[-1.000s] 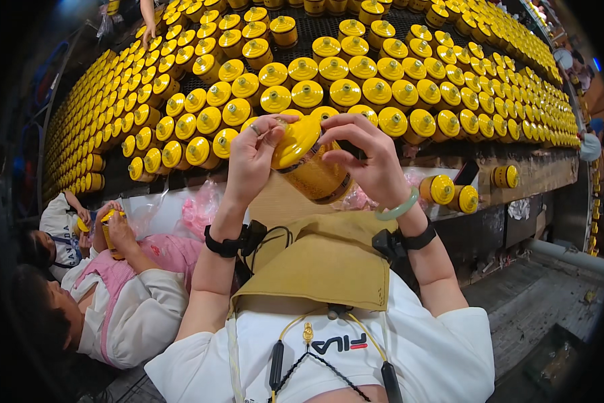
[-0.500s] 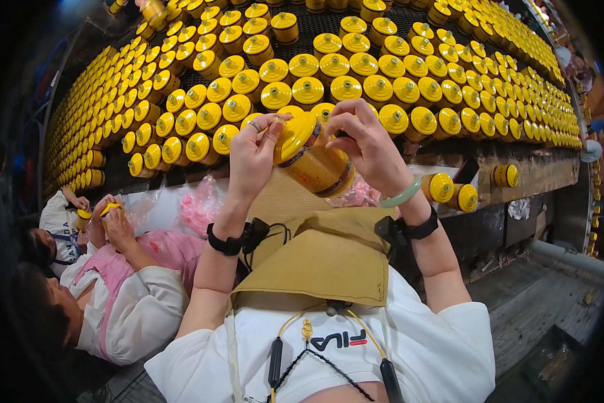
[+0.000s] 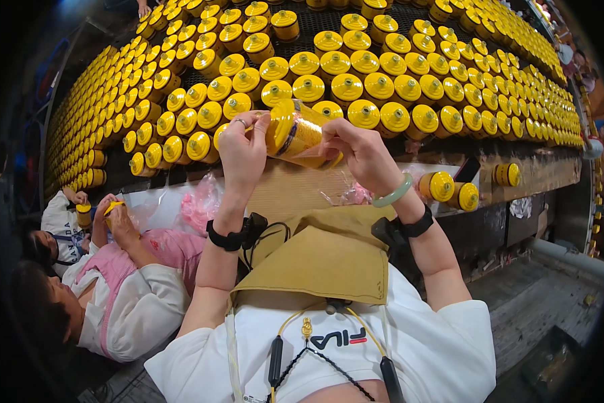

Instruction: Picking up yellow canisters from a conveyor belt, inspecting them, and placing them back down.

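A yellow canister [image 3: 304, 138] with a domed yellow lid and a dark patterned band lies tilted on its side in the air, between my hands. My left hand [image 3: 243, 146] is closed at the lid end, with thumb and fingers gripping the lid's rim. Around the other end, the fingers of my right hand [image 3: 361, 153] are pinched together. What looks like a thin see-through film stretches along the canister's lower side to those fingers. The fingertips of my right hand are partly hidden.
Rows of similar yellow-lidded canisters [image 3: 347, 87] cover the dark mesh surface ahead. Pink crumpled plastic [image 3: 201, 207] lies on the worktop left of my hands. Two canisters [image 3: 441, 187] stand at right, near a dark phone [image 3: 468, 168]. A co-worker [image 3: 137, 289] handles a yellow lid at left.
The canister has tipped further onto its side and moved slightly left and up. My right fingers have come from above down to its far end; my left hand still grips the lid.
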Demonstrator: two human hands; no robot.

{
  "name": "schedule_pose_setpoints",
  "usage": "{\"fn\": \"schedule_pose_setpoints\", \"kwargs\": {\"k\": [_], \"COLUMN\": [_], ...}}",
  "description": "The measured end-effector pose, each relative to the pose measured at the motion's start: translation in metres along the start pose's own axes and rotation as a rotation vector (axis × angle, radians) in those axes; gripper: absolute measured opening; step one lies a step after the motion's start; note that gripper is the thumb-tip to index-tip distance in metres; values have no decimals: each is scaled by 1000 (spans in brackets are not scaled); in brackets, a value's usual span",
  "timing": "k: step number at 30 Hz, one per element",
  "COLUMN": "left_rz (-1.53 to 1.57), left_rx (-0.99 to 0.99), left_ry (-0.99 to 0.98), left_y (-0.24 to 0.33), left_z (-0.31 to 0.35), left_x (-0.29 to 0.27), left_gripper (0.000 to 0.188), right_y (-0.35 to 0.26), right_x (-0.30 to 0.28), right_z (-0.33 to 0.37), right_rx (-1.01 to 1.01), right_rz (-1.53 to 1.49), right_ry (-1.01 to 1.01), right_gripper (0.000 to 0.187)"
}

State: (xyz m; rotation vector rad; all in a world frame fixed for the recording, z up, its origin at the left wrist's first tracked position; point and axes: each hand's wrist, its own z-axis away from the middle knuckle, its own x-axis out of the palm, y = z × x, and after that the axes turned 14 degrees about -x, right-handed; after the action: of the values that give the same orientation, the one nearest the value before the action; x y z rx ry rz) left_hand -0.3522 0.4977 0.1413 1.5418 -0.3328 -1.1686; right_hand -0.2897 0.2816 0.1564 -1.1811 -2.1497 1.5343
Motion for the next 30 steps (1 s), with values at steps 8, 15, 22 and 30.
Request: {"fn": "schedule_pose_setpoints", "kwargs": {"k": [8, 15, 22, 30], "left_rz": [632, 907, 707, 691], "left_rx": [-310, -305, -214, -439], "left_ry": [55, -308, -337, 114], "left_y": [-36, -8, -26, -61], "left_z": [-26, -13, -21, -80], "left_x": [-8, -24, -20, -39], "left_gripper": [23, 27, 25, 23], "right_y": [-2, 94, 16, 120], "right_x": [13, 2, -38, -2], "right_z": [19, 25, -27, 57], "right_rx": [-145, 176, 140, 126], "right_rz": [109, 539, -965, 269], "right_ry": [-171, -49, 820, 481], "right_gripper": [41, 25, 40, 24]}}
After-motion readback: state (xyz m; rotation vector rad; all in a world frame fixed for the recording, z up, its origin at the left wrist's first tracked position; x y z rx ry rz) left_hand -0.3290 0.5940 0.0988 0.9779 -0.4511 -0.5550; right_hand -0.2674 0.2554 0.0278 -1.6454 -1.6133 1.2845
